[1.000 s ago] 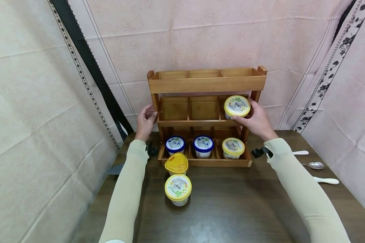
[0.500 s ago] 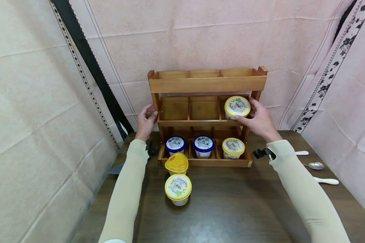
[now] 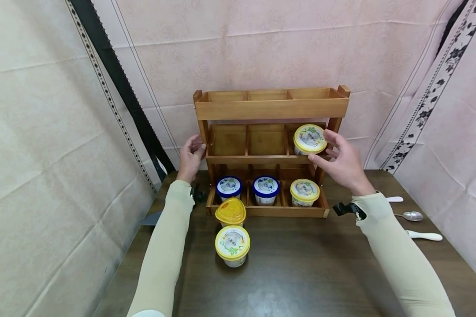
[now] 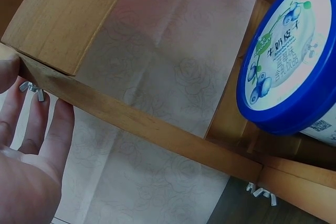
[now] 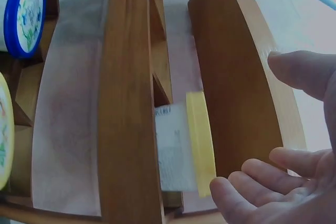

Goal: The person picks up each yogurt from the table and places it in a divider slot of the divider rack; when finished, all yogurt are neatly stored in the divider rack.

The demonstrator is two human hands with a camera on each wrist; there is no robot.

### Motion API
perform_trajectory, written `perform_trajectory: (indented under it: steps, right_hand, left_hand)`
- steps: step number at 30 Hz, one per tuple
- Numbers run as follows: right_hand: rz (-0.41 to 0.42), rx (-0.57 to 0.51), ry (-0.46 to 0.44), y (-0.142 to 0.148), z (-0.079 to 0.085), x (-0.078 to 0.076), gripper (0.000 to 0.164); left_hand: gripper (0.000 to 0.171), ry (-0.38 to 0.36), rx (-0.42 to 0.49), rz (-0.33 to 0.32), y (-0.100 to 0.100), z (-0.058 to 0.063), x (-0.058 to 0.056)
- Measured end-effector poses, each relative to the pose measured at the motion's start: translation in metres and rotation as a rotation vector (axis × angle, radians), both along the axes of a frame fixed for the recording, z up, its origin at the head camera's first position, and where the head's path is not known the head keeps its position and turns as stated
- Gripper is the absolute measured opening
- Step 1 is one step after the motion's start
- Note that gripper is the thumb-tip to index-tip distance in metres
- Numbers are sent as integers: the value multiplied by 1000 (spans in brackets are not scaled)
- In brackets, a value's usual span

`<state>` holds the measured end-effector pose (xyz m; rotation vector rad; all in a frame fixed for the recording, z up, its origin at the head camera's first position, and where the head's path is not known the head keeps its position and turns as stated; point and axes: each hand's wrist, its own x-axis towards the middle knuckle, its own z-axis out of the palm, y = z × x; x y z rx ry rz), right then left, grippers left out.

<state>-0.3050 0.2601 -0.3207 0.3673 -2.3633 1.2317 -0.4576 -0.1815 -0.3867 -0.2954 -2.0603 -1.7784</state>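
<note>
We pinch the rack (image 3: 271,110) at nine o'clock with our left hand (image 3: 191,160), probably steadying it; our right hand (image 3: 344,163), fingers (image 5: 268,176) loosely spread, is beside the upper yellow-lidded tub (image 3: 310,139), seated at the middle shelf's (image 3: 246,156) three o'clock, where the divider (image 3: 284,140) likely limits sliding.

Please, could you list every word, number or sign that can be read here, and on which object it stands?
"KI", on the side of the yellow-lidded tub, middle shelf; the following letters are uncertain.
Left blue lid: Chinese-looking characters, tilted and too unclear to quote.
Below that lid: a square code, no readable words.
Middle blue lid and yellow lids: print too small to read.
</note>
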Motion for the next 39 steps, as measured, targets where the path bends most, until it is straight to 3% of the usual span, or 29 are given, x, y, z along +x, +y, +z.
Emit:
perform_trajectory:
  steps: [9, 17, 25, 39]
  right_hand:
    - [72, 44, 13, -21, -20, 9, 78]
    - [123, 39, 53, -45, -30, 17, 67]
    - [201, 44, 11, -72, -46, 21, 66]
    - [329, 0, -93, -108, -76, 20, 58]
  left_hand:
    - [38, 10, 8, 2, 1, 0, -1]
    - [39, -24, 41, -18, -3, 2, 1]
    - [39, 43, 63, -35, 1, 4, -2]
    - [38, 45, 46, -1, 6, 8, -3]
